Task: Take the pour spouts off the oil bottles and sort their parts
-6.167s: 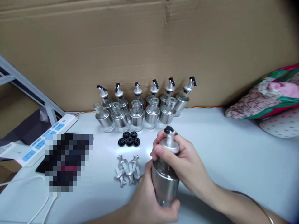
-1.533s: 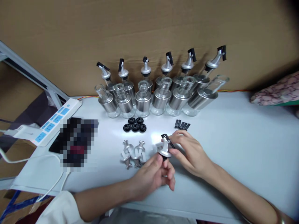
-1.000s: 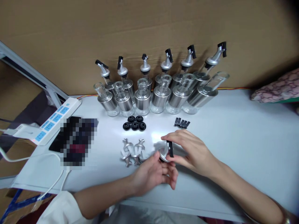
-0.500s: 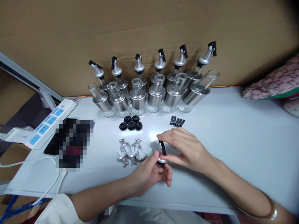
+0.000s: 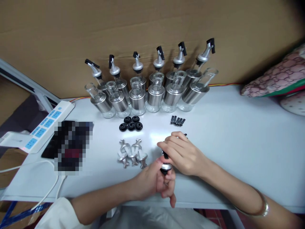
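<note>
Pour spout [image 5: 166, 166], long axis nearly upright, touching both hands: left hand [image 5: 156, 179] pinches its base, right hand [image 5: 184, 155], fingers curled closed, grips its top from the right.

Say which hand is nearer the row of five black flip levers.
Right. The right hand is just below the black flip levers in view; the left hand is lower, farther left.

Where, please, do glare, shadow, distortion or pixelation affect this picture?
Head view: bright glare on the glossy pale tabletop, near the right hand; head view: faint shadows on the brown cardboard panel; head view: the front row's rightmost, steel-banded clear glass bottle looks stretched outward, probably lens distortion; head view: blocky pixelation covers much of a flat black device.
</note>
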Available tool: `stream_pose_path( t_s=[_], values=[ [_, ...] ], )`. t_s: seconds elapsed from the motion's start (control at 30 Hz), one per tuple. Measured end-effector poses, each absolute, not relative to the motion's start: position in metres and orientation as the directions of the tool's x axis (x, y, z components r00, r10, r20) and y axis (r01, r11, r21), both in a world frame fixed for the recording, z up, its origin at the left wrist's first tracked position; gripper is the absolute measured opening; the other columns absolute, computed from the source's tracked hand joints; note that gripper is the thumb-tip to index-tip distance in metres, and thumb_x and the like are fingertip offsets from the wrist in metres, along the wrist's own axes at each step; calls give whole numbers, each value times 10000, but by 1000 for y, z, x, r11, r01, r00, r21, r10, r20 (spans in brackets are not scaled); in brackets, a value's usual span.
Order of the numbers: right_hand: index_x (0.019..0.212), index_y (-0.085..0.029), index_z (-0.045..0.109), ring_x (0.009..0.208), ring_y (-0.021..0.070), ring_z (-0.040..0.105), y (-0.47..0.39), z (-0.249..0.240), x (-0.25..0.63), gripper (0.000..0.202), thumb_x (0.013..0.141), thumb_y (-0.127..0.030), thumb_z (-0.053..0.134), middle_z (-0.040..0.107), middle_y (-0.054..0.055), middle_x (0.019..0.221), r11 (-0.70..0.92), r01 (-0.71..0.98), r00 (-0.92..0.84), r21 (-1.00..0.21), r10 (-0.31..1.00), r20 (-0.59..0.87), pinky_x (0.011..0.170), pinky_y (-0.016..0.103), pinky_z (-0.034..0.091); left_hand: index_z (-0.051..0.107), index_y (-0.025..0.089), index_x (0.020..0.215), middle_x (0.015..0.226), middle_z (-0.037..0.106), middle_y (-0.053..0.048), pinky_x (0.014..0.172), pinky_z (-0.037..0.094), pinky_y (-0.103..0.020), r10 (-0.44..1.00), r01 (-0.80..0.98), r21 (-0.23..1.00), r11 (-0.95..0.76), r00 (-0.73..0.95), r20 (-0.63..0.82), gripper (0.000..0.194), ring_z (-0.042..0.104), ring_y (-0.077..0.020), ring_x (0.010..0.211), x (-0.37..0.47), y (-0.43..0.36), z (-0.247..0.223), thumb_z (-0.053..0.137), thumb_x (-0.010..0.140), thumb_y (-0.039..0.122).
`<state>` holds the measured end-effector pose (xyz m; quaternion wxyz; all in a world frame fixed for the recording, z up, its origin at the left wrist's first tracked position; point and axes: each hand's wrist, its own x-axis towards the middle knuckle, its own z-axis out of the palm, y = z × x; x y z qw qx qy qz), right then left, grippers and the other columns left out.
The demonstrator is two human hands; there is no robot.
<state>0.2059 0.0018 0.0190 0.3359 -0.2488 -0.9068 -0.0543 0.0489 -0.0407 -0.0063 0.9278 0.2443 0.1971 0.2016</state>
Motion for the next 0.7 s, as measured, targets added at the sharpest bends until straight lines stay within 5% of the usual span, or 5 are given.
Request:
stream_pose_path(
  t_s=[0.13,0.33,0.53,0.7],
  values=[
    [935,-79,589,587,166,502,0,17,202,374,1035,-263,279,596,48,616,886,446,-630,-128,413,657,675,354,459,370,206,713,486,377,91,463,432,-259,398,-213,534,818,881,-257,579,311,-59,372,47,-43,-4,361,811,776],
    [830,-201,563,564,138,555,1,33,213,316,1013,-207,306,607,5,616,691,324,-259,-646,722,642,670,317,482,373,206,698,445,414,80,467,375,-227,417,-149,708,691,882,-221,561,367,-67,379,39,-45,-3,408,819,753],
    [782,-216,547,455,125,466,38,35,259,199,876,-390,528,520,-34,520,97,557,40,-825,989,143,460,255,349,405,188,637,523,368,79,588,466,-292,443,-149,696,702,857,-263,596,411,-62,399,44,-45,-10,382,830,752],
    [699,-187,569,448,129,467,57,24,281,247,849,-371,500,559,-10,503,-166,705,36,-689,979,-198,514,283,372,402,183,621,573,356,80,663,460,-315,461,-187,652,735,842,-278,608,410,-52,412,45,-45,-17,379,833,753]
  ],
)
